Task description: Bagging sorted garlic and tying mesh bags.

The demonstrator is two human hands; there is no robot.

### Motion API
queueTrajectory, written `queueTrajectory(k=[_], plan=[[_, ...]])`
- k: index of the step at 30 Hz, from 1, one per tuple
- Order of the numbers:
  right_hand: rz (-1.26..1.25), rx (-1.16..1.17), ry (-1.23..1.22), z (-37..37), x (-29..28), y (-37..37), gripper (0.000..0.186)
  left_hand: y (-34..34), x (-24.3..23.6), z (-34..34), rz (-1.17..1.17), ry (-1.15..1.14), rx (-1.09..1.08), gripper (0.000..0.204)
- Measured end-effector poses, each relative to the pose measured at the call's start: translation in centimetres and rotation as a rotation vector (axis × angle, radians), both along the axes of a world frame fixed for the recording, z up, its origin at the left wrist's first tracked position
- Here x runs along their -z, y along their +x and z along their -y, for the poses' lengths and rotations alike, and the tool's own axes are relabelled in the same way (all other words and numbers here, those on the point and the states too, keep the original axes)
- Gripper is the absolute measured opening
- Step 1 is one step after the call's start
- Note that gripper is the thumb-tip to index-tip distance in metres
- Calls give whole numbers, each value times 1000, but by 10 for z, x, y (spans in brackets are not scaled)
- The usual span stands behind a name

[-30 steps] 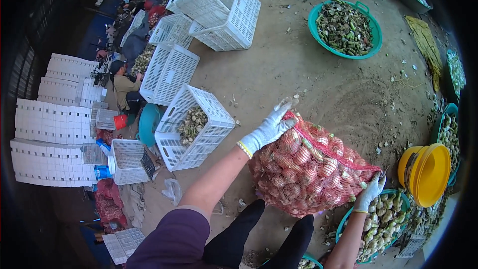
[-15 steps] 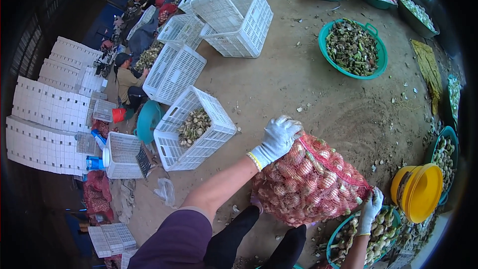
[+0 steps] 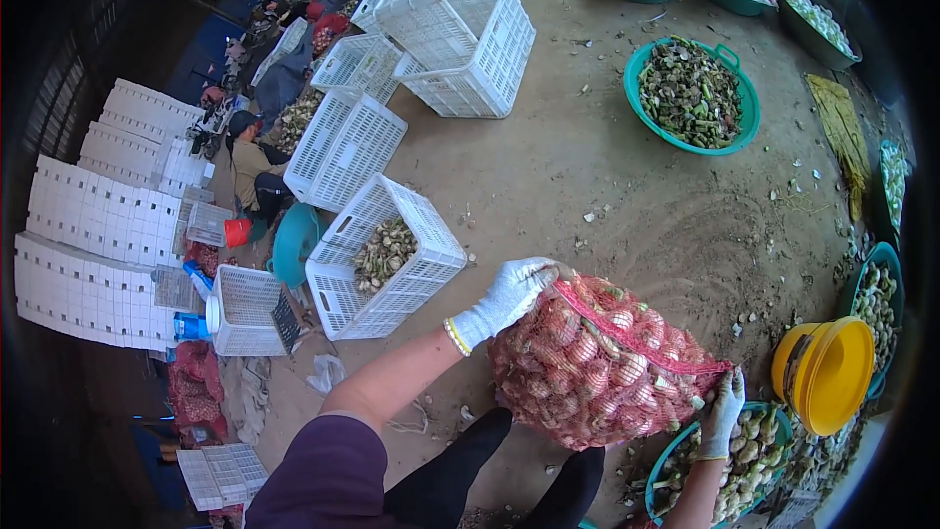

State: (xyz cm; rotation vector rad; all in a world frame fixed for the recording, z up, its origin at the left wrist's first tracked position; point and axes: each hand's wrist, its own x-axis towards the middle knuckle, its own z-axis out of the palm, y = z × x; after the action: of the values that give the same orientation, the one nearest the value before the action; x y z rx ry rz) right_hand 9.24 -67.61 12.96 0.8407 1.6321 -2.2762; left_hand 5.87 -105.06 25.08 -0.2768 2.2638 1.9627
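Note:
A bulging red mesh sack (image 3: 597, 362), full of garlic bulbs, hangs or rests between my two hands, just in front of my knees. My left hand (image 3: 509, 296), in a white knit glove with a yellow cuff, grips the sack's upper left corner. At its right end, my right hand (image 3: 725, 416), gloved too, pinches the other corner. A red band of mesh runs along the top edge between them. Under my right forearm a green basin (image 3: 658, 470) holds loose garlic with stems. Whether the sack touches the ground is hidden.
White plastic crates (image 3: 441, 235) stand to the left, one partly filled with garlic. Ahead sits a green basin (image 3: 752, 118) of trimmings. A yellow bucket (image 3: 783, 358) is close on my right. A person (image 3: 253, 162) sits working at the far left.
My left hand has moved left and slightly down, drawing the sack's left corner with it, so the top edge lies flatter. My right hand has shifted only a little.

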Motion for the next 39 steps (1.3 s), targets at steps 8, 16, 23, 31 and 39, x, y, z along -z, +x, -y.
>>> queueTrajectory(k=[8,16,23,31,39], plan=[[-91,-160,103,-7,17,6,21,-1,32,-13,-18,-123,-131,16],[-126,94,245,6,46,0,38,-5,12,-10,-266,-760,349,32],[-258,-29,352,15,42,-2,30,-18,5,1,-328,-1120,664,15],[-104,118,365,13,56,-1,38,-9,5,1,-158,-853,416,34],[-110,92,186,10,51,-3,33,-3,34,27,-204,-796,332,71]])
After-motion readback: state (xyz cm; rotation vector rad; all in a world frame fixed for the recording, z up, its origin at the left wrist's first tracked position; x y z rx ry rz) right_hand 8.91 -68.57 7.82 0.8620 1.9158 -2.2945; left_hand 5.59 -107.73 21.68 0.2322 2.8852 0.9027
